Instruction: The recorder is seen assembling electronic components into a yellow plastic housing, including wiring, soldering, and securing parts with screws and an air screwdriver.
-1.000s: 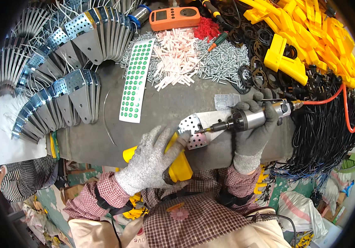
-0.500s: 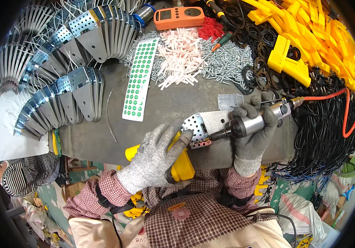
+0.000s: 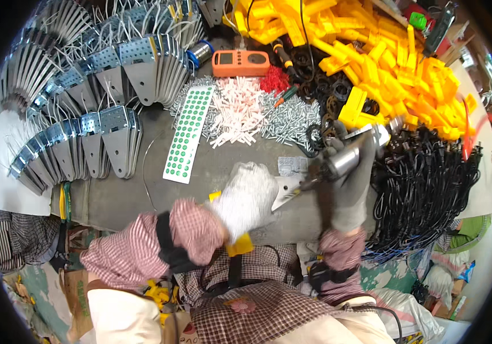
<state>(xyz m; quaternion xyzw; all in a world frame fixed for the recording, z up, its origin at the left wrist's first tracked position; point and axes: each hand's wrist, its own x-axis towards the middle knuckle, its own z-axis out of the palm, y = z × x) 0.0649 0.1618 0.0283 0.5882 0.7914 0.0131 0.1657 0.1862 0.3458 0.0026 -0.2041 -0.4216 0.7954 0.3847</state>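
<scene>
Right of the green-dotted sheet point(image 3: 188, 136), our right hand point(image 3: 356, 180) grips the driver point(image 3: 343, 163) near the bracket point(image 3: 285, 189), seemingly mid-fastening; the next move needs alignment, and we cannot tell our left hand's point(image 3: 250, 195) grasp.

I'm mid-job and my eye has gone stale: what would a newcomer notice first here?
Most likely the heap of bright yellow parts, spread from the top centre to the upper right. Next might come the fanned rows of metal brackets at the upper left. Right of centre, the gloved right hand grips a silver power tool.
</scene>
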